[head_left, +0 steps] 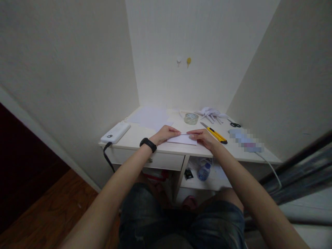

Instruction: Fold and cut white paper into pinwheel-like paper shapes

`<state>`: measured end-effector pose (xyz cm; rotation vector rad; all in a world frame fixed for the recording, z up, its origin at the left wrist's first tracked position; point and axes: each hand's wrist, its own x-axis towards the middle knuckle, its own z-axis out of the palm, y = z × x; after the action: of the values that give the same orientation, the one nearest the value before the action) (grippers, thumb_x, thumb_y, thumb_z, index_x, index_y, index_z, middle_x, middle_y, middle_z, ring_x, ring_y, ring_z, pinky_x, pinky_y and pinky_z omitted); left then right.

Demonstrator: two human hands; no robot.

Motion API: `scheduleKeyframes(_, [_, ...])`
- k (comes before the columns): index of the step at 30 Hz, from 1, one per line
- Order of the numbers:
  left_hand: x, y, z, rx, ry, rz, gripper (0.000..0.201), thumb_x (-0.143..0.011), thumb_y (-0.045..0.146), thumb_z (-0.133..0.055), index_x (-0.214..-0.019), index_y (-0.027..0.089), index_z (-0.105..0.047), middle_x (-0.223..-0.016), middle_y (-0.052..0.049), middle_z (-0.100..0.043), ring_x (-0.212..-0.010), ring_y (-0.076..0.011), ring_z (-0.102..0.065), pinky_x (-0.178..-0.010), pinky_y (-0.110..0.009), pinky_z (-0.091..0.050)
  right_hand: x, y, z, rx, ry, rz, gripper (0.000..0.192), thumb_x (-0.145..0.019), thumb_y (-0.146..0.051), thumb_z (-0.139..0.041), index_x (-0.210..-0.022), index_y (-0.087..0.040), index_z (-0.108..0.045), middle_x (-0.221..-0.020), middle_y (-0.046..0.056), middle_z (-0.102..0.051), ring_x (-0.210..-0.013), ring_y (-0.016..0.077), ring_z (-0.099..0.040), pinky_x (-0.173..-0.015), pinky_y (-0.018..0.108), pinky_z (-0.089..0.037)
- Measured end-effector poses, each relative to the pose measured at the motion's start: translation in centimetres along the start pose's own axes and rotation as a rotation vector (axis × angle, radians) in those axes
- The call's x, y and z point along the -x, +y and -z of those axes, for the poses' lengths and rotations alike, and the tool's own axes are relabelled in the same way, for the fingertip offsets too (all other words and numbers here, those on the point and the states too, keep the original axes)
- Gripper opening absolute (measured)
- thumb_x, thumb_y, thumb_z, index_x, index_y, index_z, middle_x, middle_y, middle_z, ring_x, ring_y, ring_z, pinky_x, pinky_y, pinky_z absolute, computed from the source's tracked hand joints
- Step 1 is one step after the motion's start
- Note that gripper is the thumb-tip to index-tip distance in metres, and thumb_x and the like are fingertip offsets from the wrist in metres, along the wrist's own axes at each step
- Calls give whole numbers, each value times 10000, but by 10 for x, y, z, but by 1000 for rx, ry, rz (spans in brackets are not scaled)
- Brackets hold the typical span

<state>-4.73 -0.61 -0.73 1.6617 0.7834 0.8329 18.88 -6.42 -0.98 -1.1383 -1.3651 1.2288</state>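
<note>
A folded white sheet of paper [183, 139] lies near the front edge of a small white desk [135, 138]. My left hand [166, 134], with a black band on the wrist, presses on the paper's left end with curled fingers. My right hand [203, 136] presses on the paper's right end, fingertips pointing toward the left hand. Both hands pinch along the paper's upper fold line.
On the desk lie a white power bank [116, 132] with a cable, loose white sheets [150, 117], a clear tape roll [191, 118], a yellow utility knife [214, 133], scissors [234, 123] and crumpled white paper [211, 112]. A water bottle [204, 171] stands on the shelf below. Walls close in on three sides.
</note>
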Motion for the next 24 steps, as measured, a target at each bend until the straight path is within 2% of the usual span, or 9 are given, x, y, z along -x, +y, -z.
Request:
scheduleKeyframes(4, [2, 3, -2, -23, 19, 1, 371, -634, 353, -865, -904, 109, -793, -809, -92, -749, -682, -134, -578, -662, -271, -431, -3, 1, -6, 4, 35, 29, 416, -562, -490, -845, -819, -165, -804, -814, 76, -732, -742, 181, -570, -670, 315, -411])
scheduleKeyframes(8, [3, 5, -3, -15, 14, 0, 343, -635, 317, -869, -903, 117, -793, -816, -91, -750, -708, -140, -589, -696, -278, -448, -4, 2, -9, 83, 45, 45, 354, -500, -430, -886, -720, -169, -791, -775, 76, -736, -728, 188, -580, -677, 322, -421])
scheduleKeyframes(18, [2, 4, -3, -36, -14, -20, 348, -637, 343, -870, -903, 131, -795, -846, -90, -755, -747, -149, -612, -706, -275, -464, -2, 1, -9, 149, 72, 74, 373, -506, -400, -876, -782, -161, -800, -743, 63, -734, -691, 169, -564, -660, 319, -415])
scheduleKeyframes(24, [4, 6, -5, -41, 23, -8, 299, -639, 289, -865, -878, 123, -798, -781, -83, -748, -695, -134, -596, -692, -268, -459, -1, 0, -9, 216, 86, 80, 376, -525, -415, -860, -789, -154, -801, -746, 69, -740, -680, 168, -562, -637, 312, -412])
